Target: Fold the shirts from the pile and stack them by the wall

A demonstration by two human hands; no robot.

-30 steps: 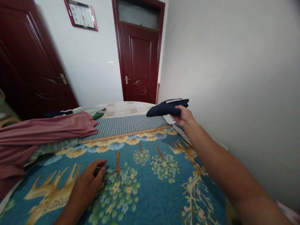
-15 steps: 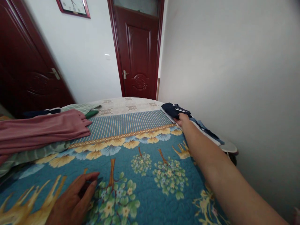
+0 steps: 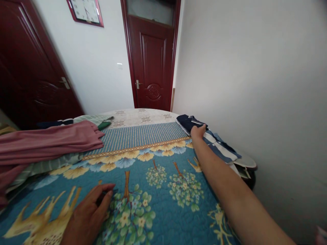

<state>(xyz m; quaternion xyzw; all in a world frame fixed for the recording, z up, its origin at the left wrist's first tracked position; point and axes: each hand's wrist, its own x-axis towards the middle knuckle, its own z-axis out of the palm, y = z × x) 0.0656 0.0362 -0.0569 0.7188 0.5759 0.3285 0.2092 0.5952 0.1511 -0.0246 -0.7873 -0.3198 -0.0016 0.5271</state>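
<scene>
My left hand [image 3: 89,216] rests over the teal quilted cover [image 3: 176,211] at the lower left, fingers loosely curved, a gap between thumb and forefinger and nothing held. At the far right of the table, my right hand [image 3: 198,132] touches the right side of a folded navy garment [image 3: 186,123] with white stripes. Most of its fingers are hidden, so its grip does not show. A blue and white garment [image 3: 220,149] lies beside that hand, partly behind my forearm.
Piled at the left are a pink garment [image 3: 51,139] and green striped cloth [image 3: 48,167]. A pale patterned tablecloth [image 3: 133,117] covers the far end. The wall [image 3: 242,85] rises close on the right, near a round white surface [image 3: 246,160].
My right hand has shifted from the navy garment's near edge to its right side. More of the blue and white garment shows. The view has tilted slightly upward; my left hand keeps its pose.
</scene>
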